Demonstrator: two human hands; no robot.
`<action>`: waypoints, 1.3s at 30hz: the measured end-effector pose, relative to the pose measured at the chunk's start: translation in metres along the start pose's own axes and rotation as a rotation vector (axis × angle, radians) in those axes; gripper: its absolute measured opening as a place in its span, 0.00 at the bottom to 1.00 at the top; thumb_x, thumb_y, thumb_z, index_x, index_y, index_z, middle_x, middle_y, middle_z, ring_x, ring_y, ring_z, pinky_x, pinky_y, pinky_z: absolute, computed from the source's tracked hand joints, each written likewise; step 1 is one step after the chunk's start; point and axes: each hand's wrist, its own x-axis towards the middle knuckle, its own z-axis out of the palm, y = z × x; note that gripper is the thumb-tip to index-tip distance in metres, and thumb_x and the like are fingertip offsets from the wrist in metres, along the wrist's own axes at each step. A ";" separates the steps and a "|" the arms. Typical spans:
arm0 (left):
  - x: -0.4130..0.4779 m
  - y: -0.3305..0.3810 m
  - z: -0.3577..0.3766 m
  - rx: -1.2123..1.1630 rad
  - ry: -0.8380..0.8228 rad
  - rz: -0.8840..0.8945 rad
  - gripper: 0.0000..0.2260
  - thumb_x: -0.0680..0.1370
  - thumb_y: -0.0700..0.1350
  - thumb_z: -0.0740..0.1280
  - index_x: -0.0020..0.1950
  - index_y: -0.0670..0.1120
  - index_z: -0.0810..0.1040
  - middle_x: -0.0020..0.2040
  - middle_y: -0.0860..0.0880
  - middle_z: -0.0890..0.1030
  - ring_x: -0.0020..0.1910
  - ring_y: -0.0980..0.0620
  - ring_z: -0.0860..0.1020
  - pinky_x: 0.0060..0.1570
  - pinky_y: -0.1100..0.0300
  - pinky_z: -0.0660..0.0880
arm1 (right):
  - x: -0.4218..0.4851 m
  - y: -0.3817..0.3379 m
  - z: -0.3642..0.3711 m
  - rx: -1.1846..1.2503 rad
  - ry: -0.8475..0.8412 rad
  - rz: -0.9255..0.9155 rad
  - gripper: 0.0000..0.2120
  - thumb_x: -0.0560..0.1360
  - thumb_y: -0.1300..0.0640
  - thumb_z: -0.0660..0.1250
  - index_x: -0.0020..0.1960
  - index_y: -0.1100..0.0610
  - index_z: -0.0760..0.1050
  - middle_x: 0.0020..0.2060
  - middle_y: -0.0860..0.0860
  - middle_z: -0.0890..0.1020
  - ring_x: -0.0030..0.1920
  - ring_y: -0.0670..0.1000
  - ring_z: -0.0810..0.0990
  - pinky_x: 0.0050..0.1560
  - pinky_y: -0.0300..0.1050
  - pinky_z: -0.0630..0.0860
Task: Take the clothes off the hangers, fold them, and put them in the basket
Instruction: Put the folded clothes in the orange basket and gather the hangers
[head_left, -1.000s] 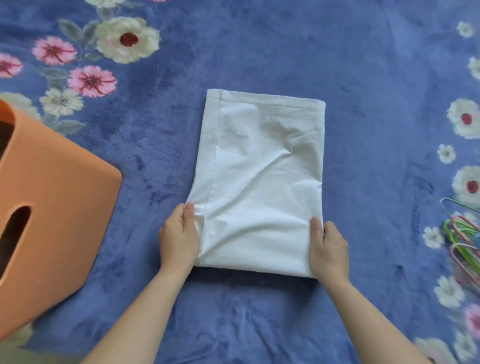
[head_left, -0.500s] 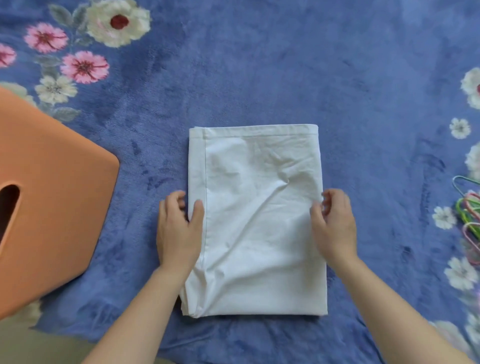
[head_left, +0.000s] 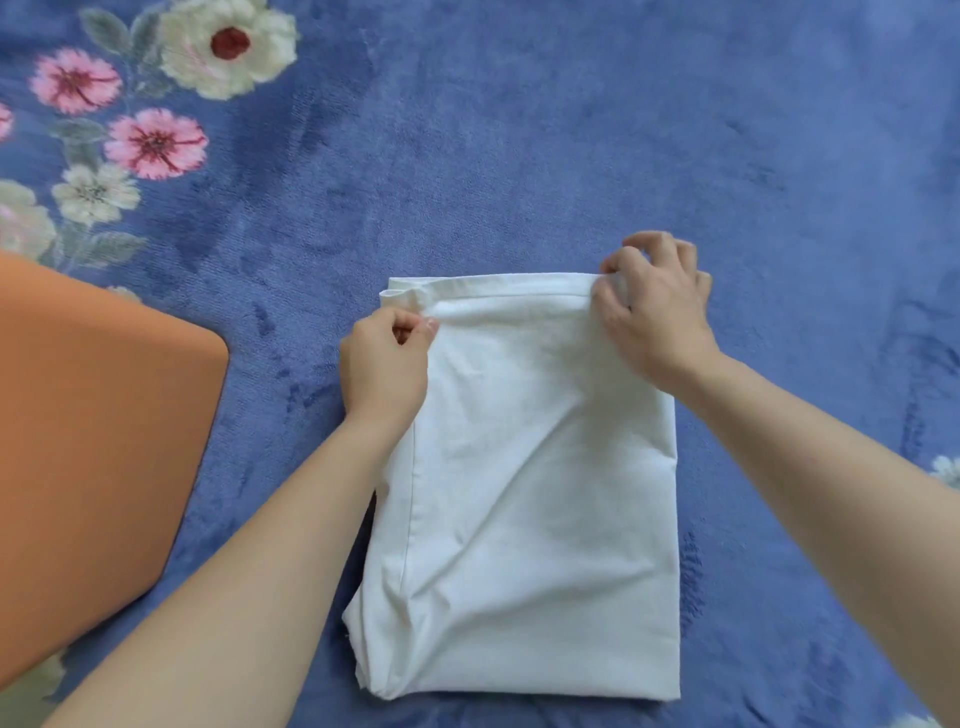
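A white garment (head_left: 530, 499) lies folded into a tall rectangle on the blue floral blanket (head_left: 519, 130). My left hand (head_left: 387, 364) pinches its far left corner, where the hem is slightly lifted. My right hand (head_left: 657, 306) grips the far right corner with curled fingers. The orange basket (head_left: 93, 441) stands at the left edge, only its side wall in view.
The blanket carries pink and cream flower prints at the top left (head_left: 156, 140) and a small white flower at the right edge (head_left: 945, 470). Blue blanket stretches beyond the garment's far edge.
Both hands have slid from the garment's near end up along its sides to the far corners and now pinch them. The view has shifted, so the hangers at right are out of frame.
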 end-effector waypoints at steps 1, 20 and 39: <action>0.001 -0.002 -0.002 -0.047 -0.009 0.025 0.05 0.78 0.47 0.69 0.44 0.47 0.79 0.37 0.53 0.78 0.40 0.52 0.76 0.40 0.61 0.66 | 0.001 0.003 0.001 0.008 0.008 -0.014 0.10 0.79 0.56 0.59 0.54 0.58 0.76 0.63 0.53 0.71 0.66 0.55 0.63 0.61 0.48 0.57; 0.036 0.015 -0.022 -0.399 -0.004 0.031 0.04 0.79 0.42 0.67 0.47 0.45 0.81 0.35 0.56 0.81 0.34 0.63 0.77 0.41 0.64 0.75 | 0.008 0.019 0.000 0.229 0.122 0.005 0.07 0.79 0.54 0.62 0.48 0.55 0.76 0.51 0.48 0.71 0.59 0.53 0.67 0.53 0.43 0.56; -0.142 -0.096 0.024 0.728 -0.174 0.745 0.28 0.81 0.53 0.54 0.78 0.41 0.57 0.79 0.40 0.55 0.78 0.44 0.53 0.76 0.50 0.49 | -0.172 0.012 0.074 -0.116 -0.027 -0.352 0.26 0.80 0.51 0.53 0.77 0.56 0.58 0.77 0.55 0.60 0.77 0.54 0.54 0.76 0.53 0.48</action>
